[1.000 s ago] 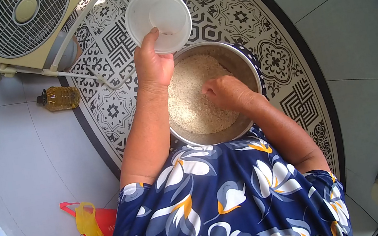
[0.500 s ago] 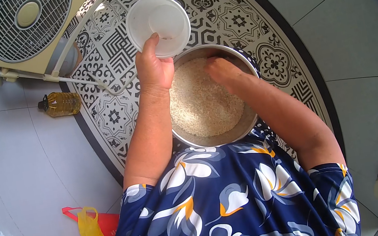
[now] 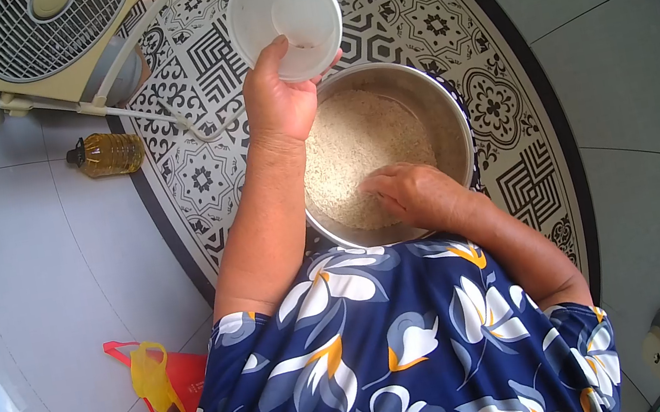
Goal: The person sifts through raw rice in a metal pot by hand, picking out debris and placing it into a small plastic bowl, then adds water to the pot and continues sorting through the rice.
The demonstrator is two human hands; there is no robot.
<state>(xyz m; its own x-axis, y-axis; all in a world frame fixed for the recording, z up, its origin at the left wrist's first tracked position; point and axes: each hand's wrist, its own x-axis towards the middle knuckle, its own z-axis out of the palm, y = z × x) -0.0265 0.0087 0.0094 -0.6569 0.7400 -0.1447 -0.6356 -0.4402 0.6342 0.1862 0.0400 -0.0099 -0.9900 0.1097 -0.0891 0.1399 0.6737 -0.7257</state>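
Evidently the left hand (image 3: 279, 110) pinches the tub (image 3: 285, 17), thumb inside, above the pot's (image 3: 447, 112) far-left rim, giving the other hand room. Over the near rice (image 3: 362, 135), the right hand (image 3: 419, 191) has its fingers bunched, though I can't tell if they pinch grains; open rice stretches farward, and the mat's (image 3: 203, 175) right edge lies well apart.

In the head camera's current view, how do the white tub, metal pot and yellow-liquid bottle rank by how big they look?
Largest to smallest:
metal pot
white tub, raised, so probably enlarged by nearness
yellow-liquid bottle
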